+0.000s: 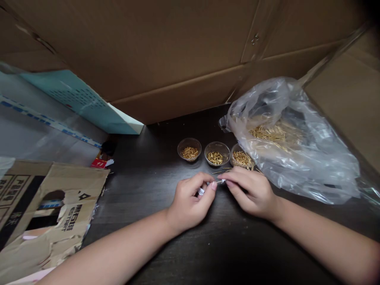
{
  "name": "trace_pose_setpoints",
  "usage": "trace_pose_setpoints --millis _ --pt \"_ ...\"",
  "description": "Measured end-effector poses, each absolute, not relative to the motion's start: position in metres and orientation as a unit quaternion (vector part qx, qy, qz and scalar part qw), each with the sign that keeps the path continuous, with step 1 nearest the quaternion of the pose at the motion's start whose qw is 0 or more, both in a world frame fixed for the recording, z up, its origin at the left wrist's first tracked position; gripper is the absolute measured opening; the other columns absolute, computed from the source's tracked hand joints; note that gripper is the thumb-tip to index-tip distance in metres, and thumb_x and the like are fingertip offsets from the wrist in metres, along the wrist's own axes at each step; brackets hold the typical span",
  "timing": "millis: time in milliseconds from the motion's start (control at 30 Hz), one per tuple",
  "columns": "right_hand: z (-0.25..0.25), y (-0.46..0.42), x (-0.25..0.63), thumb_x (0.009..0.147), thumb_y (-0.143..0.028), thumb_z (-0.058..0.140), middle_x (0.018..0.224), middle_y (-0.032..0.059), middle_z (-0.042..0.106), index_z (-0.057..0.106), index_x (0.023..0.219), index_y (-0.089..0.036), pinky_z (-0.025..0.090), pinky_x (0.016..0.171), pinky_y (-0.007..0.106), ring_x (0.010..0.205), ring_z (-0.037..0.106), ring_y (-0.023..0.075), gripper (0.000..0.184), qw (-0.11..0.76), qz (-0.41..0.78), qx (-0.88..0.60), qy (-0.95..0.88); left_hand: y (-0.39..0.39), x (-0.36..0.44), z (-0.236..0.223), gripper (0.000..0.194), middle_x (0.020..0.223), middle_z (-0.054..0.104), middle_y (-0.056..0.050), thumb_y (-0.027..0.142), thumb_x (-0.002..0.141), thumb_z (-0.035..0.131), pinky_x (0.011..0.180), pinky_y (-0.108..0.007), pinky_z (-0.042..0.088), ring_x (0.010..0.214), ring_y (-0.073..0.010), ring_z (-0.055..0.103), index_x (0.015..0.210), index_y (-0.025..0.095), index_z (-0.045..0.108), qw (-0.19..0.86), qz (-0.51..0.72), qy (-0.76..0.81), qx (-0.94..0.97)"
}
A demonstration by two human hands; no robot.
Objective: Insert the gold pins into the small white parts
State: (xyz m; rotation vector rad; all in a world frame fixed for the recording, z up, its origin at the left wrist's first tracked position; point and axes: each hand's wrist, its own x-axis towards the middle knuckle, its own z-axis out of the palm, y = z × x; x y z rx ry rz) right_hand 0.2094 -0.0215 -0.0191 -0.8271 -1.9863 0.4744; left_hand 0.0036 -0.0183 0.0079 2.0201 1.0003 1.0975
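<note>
My left hand [190, 200] is closed in a pinch on a small white part [202, 191] over the dark table [154, 190]. My right hand [249, 189] meets it fingertip to fingertip, pinching a thin pin [220, 181] against that white part. Just beyond the hands stand three small clear cups of brass pieces: the left cup [189, 149], the middle cup [217, 153] and the right cup [241, 157]. A few loose brass pins [221, 171] lie between the cups and my fingers.
A crumpled clear plastic bag [297, 146] holding many long brass pins lies at the right. Cardboard walls [178, 55] close off the back and right. A torn cardboard box [44, 213] sits at the left, a teal sheet [86, 103] behind it.
</note>
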Motion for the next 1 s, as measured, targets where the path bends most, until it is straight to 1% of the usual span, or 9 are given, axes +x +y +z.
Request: trace_pose_setpoints --millis 167,367,500,567,700,867,1000 --pt "-0.019 -0.0209 0.2101 0.096 -0.008 0.055 0.088 0.0071 0.067 0.066 0.12 -0.016 0.053 0.063 0.028 0.072 0.062 0.0153 0.027 0.448 0.201 -0.337 -0.803 -0.0179 0.0039 0.008 0.006 0.064 0.06 0.003 0.016 0.093 0.062 0.052 -0.014 0.04 0.052 -0.0044 0.05 0.089 0.013 0.066 0.31 0.414 0.381 0.766" --pt "-0.0197 -0.0209 0.2086 0.098 -0.011 0.057 0.091 0.0076 0.066 0.065 0.12 -0.015 0.053 0.068 0.028 0.076 0.063 0.0161 0.023 0.416 0.19 -0.342 -0.821 -0.0174 0.0049 0.008 0.006 0.065 0.062 0.002 0.014 0.092 0.063 0.054 -0.014 0.041 0.053 -0.0044 0.052 0.089 0.012 0.067 0.316 0.407 0.378 0.769" --pt "-0.0189 -0.0199 0.2072 0.1 -0.013 0.056 0.083 0.0053 0.062 0.066 0.108 -0.014 0.049 0.065 0.027 0.071 0.059 0.0154 0.013 0.401 0.192 -0.354 -0.823 -0.0168 0.005 0.0064 0.007 0.066 0.062 0.003 0.015 0.093 0.062 0.055 -0.014 0.041 0.054 -0.0049 0.052 0.09 0.013 0.068 0.334 0.386 0.39 0.766" --pt "-0.0197 -0.0192 0.2068 0.101 -0.013 0.054 0.083 0.005 0.061 0.066 0.105 -0.014 0.048 0.066 0.027 0.072 0.058 0.0154 0.012 0.392 0.204 -0.361 -0.821 -0.0164 0.0051 0.0057 0.007 0.066 0.062 0.003 0.015 0.093 0.062 0.056 -0.015 0.041 0.055 -0.0051 0.053 0.09 0.014 0.069 0.342 0.376 0.398 0.764" --pt "-0.0218 -0.0181 0.2068 0.103 -0.015 0.051 0.083 0.0046 0.06 0.065 0.105 -0.014 0.046 0.066 0.027 0.072 0.057 0.0154 0.014 0.373 0.224 -0.369 -0.822 -0.016 0.0049 0.0039 0.008 0.067 0.062 0.003 0.017 0.094 0.062 0.057 -0.016 0.041 0.056 -0.0056 0.053 0.091 0.015 0.069 0.356 0.361 0.411 0.758" --pt "-0.0177 -0.0165 0.2067 0.102 -0.015 0.049 0.076 0.0022 0.053 0.062 0.09 -0.016 0.042 0.062 0.027 0.067 0.051 0.0142 0.018 0.363 0.244 -0.354 -0.827 -0.0178 0.0038 0.0012 0.01 0.07 0.063 0.002 0.021 0.095 0.06 0.059 -0.018 0.041 0.059 -0.0071 0.054 0.092 0.016 0.068 0.363 0.338 0.428 0.756" --pt "-0.0164 -0.0142 0.2045 0.101 -0.016 0.048 0.073 0.0014 0.052 0.058 0.083 -0.017 0.04 0.06 0.028 0.065 0.05 0.0143 0.021 0.366 0.239 -0.34 -0.833 -0.0188 0.0029 0.0104 0.013 0.065 0.056 0.004 0.027 0.095 0.061 0.06 -0.02 0.041 0.058 -0.0088 0.053 0.103 0.017 0.066 0.336 0.352 0.457 0.745"
